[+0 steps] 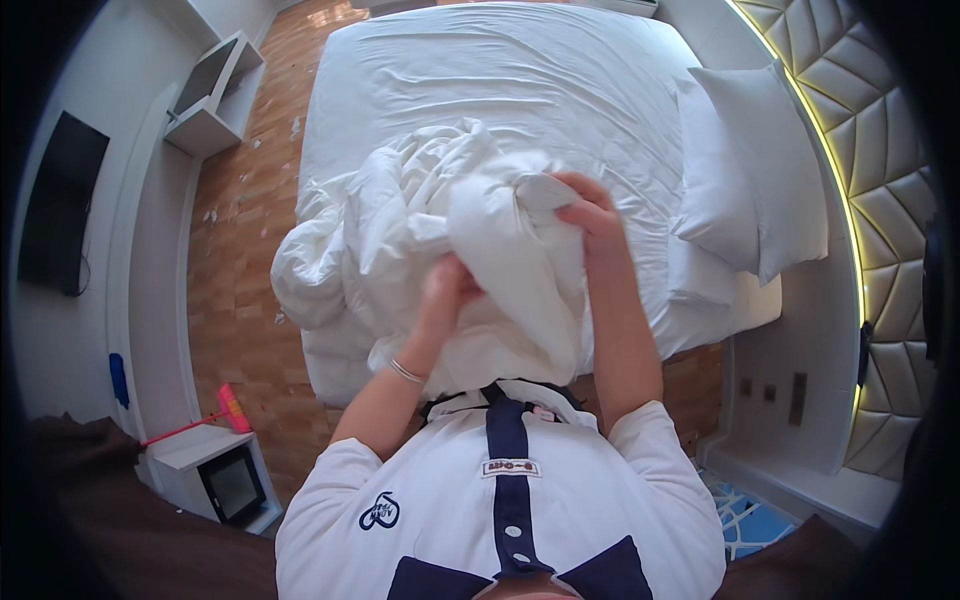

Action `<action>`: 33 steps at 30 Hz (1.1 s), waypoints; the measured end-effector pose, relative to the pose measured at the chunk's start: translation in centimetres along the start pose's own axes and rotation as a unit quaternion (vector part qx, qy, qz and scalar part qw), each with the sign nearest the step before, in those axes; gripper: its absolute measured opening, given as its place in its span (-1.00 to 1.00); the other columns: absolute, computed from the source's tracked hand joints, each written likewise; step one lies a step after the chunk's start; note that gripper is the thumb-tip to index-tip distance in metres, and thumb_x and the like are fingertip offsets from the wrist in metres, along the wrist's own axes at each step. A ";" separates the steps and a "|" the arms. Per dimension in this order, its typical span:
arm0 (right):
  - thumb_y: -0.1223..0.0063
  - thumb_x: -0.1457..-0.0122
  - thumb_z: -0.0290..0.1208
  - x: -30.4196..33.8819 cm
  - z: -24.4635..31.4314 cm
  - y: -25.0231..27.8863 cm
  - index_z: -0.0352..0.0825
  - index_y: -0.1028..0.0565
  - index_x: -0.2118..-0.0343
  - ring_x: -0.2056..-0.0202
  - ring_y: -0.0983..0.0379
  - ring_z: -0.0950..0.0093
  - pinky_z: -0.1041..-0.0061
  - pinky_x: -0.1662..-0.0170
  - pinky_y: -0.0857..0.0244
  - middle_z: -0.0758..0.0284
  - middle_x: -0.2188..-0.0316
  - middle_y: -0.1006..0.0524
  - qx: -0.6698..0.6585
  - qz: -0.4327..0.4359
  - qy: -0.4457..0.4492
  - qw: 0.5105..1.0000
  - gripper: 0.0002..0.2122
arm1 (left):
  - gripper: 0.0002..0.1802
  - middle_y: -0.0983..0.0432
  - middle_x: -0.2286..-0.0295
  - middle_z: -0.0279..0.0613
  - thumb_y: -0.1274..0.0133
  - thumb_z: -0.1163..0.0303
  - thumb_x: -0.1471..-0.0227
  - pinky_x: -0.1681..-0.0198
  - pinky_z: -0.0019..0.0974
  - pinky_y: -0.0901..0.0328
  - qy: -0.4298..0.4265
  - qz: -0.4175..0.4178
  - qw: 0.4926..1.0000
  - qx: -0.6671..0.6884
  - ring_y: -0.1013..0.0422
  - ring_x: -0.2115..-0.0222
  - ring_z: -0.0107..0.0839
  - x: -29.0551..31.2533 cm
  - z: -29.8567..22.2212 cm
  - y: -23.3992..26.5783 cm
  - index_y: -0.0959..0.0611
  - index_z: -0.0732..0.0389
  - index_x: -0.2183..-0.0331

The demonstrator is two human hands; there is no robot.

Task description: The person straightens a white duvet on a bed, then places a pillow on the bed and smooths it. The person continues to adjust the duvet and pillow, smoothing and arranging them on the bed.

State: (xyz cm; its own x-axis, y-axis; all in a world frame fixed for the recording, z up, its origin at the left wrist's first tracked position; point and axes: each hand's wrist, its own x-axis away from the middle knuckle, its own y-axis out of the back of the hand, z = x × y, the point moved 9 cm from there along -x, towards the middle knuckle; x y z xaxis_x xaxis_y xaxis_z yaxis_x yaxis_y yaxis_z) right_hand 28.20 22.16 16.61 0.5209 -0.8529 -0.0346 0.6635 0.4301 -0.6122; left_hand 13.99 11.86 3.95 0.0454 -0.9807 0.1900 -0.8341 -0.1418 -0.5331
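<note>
A puffy white duvet (385, 225) lies bunched on the near part of the bed, with one part lifted in front of my body. My right hand (595, 212) is closed on a raised fold of it, thumb and fingers pinching the edge. Lower and to the left, my left hand (446, 292) has its fingers curled into the duvet, and the fabric partly hides the fingertips. A thin bracelet (405, 371) circles my left wrist. Beneath the duvet is a bed with a wrinkled white sheet (520, 75).
White pillows (745, 170) lean at the bed's right side, near a padded headboard wall (885, 200) with a lit strip. At left are a wall-mounted screen (65, 203), a white shelf unit (215, 95), a red broom (232, 408) and a low cabinet (200, 450). White scraps dot the wooden floor (235, 250).
</note>
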 end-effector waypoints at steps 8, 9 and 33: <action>0.07 0.17 -0.57 6.1 -5.1 -1.5 -0.31 -0.52 0.17 0.26 -0.40 0.59 0.63 0.12 -0.22 0.33 0.30 -0.55 0.417 0.181 -0.142 0.880 -0.60 | -0.40 -0.32 0.05 -0.02 0.15 0.14 -0.06 0.01 -0.24 -0.22 0.141 0.087 0.982 0.086 -0.29 0.05 -0.25 -4.4 0.0 -4.6 -0.28 0.35 -0.04; 0.06 0.15 -0.53 7.6 -8.7 1.0 -0.28 -0.52 0.16 0.24 -0.40 0.59 0.62 0.10 -0.21 0.34 0.29 -0.55 0.449 0.174 -0.187 0.856 -0.61 | -0.41 -0.33 0.08 0.04 0.10 0.21 -0.01 0.00 -0.24 -0.21 0.143 0.091 0.985 -0.012 -0.29 0.05 -0.20 -4.7 4.0 -2.7 -0.29 0.37 -0.02; 0.00 -0.05 -0.17 10.2 -8.1 15.8 -0.41 -0.47 0.18 0.25 -0.45 0.39 0.39 0.18 -0.33 0.21 0.36 -0.52 -0.305 -0.267 -0.084 0.911 -0.61 | -0.56 -0.40 0.23 -0.05 -0.12 0.36 0.11 0.25 -0.27 -0.28 -0.174 0.083 0.809 -0.556 -0.38 0.29 -0.22 -4.9 -7.0 -12.5 -0.41 0.26 0.15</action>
State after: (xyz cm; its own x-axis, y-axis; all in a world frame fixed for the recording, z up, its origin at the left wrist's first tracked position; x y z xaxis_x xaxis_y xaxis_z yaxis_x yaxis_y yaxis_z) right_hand 39.69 17.84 0.18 0.3203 -0.8133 0.4858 0.4516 -0.3197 -0.8330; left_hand 20.40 19.41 15.45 -0.1268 -0.9797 -0.1554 -0.8144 0.0134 0.5801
